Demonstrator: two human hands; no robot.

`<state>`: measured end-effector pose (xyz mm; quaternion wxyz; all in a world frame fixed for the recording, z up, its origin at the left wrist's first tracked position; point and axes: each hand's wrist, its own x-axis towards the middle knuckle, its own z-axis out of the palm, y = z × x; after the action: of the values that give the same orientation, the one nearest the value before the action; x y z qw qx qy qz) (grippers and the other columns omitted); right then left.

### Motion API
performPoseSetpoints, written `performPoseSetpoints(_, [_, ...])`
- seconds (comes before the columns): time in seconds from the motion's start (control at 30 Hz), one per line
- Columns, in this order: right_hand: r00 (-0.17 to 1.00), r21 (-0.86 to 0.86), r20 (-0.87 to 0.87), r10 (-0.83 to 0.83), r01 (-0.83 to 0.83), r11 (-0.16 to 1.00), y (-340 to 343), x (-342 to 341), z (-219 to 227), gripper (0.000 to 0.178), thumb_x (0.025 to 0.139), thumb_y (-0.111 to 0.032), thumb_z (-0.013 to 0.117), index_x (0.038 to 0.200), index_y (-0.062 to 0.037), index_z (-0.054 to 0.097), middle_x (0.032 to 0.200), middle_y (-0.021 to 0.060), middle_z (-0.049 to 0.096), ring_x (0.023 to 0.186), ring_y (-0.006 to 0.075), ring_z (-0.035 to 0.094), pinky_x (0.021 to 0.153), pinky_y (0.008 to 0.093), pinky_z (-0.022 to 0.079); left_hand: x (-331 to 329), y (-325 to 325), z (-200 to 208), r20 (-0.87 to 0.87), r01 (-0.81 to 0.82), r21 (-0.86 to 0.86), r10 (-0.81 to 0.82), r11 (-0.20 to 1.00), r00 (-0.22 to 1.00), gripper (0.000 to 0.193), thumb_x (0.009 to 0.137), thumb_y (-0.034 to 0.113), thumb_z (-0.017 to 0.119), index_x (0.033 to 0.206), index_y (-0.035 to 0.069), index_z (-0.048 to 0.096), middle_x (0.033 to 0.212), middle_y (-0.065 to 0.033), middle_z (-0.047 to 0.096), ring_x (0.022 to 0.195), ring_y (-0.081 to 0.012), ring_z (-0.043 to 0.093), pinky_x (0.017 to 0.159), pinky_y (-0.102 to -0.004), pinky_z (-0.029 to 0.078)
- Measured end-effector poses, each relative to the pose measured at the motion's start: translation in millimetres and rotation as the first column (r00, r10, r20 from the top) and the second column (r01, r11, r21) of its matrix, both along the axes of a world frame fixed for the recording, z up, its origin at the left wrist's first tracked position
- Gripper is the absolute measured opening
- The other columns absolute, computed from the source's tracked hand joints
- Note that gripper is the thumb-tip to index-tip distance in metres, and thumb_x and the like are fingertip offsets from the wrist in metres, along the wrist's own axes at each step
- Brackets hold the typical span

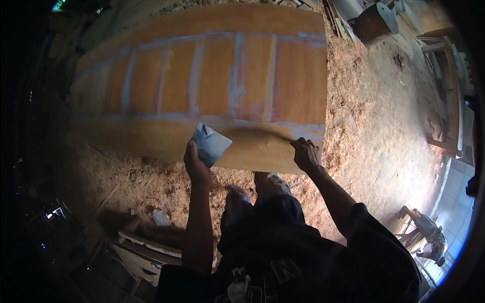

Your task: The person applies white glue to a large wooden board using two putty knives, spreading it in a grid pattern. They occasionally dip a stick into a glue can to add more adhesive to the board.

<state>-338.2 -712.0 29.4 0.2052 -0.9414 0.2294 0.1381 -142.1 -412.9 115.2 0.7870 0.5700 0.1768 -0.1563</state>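
Note:
A large orange-brown wooden panel [217, 76] lies before me. Pale bluish-grey bands of filler run across it in a ladder-like pattern. My left hand [196, 164] is closed on a flat blue-grey square plate [214, 146], held tilted over the panel's near edge. On the plate's upper corner sits a small whitish lump [207, 130]. Over the panel's near right corner, my right hand [307, 155] is closed, fingers bent together. A thin dark edge shows at its fingertips, but I cannot make out what it holds.
Wood shavings [364, 116] cover the ground around the panel. At the upper right are a dark cylindrical container [376, 22] and stacked boards. A wooden frame [449, 101] stands at the right. Another person [429, 235] bends over at the lower right. Timber pieces [146, 252] lie at the lower left.

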Motion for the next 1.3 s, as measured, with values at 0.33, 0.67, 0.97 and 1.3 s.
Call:
performPoseSetpoints(0.33, [0.943,0.068,0.262,-0.206,0.195,0.979,-13.3,-48.9,3.7,0.029,0.091,-0.012,0.050,0.114,-0.0162,0.068,0.117,0.0142,0.065,0.102,0.0450,0.063,0.084,0.0565,0.050,-6.7,1.1,1.0,0.118,-0.021,-0.148,0.039,0.989,0.992,0.052,0.105,0.038,0.052,0.141,0.000,0.052,0.134,-0.0107,0.058,0.124,-0.0244,0.058,0.106,-0.0397,0.046])
performPoseSetpoints(0.67, [0.937,0.863,0.262,-0.232,-0.120,0.491,123.0,135.5,74.1,0.022,0.096,-0.002,0.058,0.114,-0.0024,0.070,0.109,0.0141,0.072,0.100,0.0224,0.069,0.081,0.0366,0.056,-6.1,87.2,33.9,-0.040,-0.121,-0.519,0.117,0.846,0.992,0.049,0.110,0.038,0.041,0.141,0.003,0.050,0.134,-0.0119,0.062,0.120,-0.0260,0.064,0.100,-0.0488,0.056])
performPoseSetpoints(0.97, [0.588,0.531,0.795,0.151,-0.794,0.295,370.5,286.8,241.7,0.033,0.086,0.009,0.070,0.115,-0.0070,0.074,0.125,0.0158,0.065,0.122,0.0316,0.063,0.101,0.0418,0.053,50.0,254.2,92.9,-0.009,-0.138,-0.701,0.185,0.700,0.983,0.056,0.109,0.047,0.038,0.149,0.008,0.043,0.142,-0.0126,0.057,0.129,-0.0255,0.057,0.104,-0.0459,0.052])
performPoseSetpoints(1.3, [0.470,0.394,0.829,0.303,-0.875,0.280,562.9,336.9,243.2,0.046,0.080,0.004,0.079,0.123,-0.0137,0.075,0.132,0.0137,0.062,0.132,0.0339,0.057,0.107,0.0419,0.050,87.7,471.6,128.0,0.218,-0.265,-0.402,0.373,0.876,0.902,0.058,0.109,0.046,0.039,0.150,0.004,0.041,0.141,-0.0126,0.055,0.128,-0.0277,0.056,0.111,-0.0449,0.044])
